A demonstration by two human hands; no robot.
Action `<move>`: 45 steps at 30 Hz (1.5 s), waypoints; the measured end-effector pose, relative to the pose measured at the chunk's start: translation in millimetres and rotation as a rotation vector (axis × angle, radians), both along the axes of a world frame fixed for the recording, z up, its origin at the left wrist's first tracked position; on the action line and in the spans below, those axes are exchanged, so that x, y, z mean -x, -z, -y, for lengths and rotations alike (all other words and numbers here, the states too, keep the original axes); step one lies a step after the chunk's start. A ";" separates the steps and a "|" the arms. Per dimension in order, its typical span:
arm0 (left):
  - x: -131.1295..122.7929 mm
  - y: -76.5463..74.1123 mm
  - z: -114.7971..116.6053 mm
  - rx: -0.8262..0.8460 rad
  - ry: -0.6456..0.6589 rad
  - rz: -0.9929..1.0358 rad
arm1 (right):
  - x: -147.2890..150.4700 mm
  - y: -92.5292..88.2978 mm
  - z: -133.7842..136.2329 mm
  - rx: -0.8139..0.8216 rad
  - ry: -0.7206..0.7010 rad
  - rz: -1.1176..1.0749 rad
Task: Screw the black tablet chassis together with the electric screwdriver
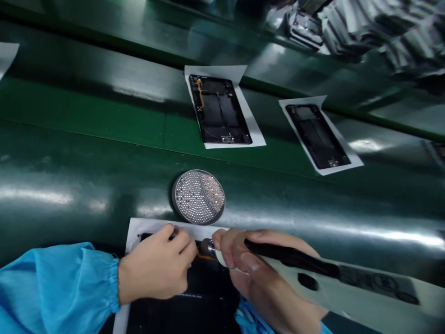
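My right hand point(250, 260) is wrapped round a pale electric screwdriver point(347, 283) with a black lever along its body. Its metal tip end points left, down to a black tablet housing point(181, 311) that lies on a white sheet point(121, 320) in front of me. My left hand point(162, 264) rests over the housing's upper part, close to the screwdriver tip. The left fingers are curled together, and whatever they hold is hidden. A bit of orange flex cable point(205, 256) shows just under the tip.
Beyond my hands, a round screw tray point(199, 197) with many small holes stands on the green bench point(86, 171). Farther off lie two more tablet housings point(222, 111) point(318, 137) on white sheets. Blurred stacked parts point(382, 32) fill the upper right.
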State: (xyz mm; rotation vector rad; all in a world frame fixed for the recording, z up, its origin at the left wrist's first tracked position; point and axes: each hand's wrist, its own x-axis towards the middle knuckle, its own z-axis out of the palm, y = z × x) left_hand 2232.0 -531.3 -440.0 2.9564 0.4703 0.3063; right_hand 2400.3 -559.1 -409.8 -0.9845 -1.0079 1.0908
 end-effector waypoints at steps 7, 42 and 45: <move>-0.2 -1.8 -0.2 0.016 -0.005 0.020 | -6.7 0.0 3.7 0.039 -0.051 0.050; 2.8 -1.0 -2.4 0.045 -0.053 0.078 | -19.7 14.7 -50.6 -0.114 0.290 -0.014; 3.2 -0.3 -1.9 0.039 -0.060 0.087 | -19.2 16.2 -50.4 -0.116 0.289 -0.015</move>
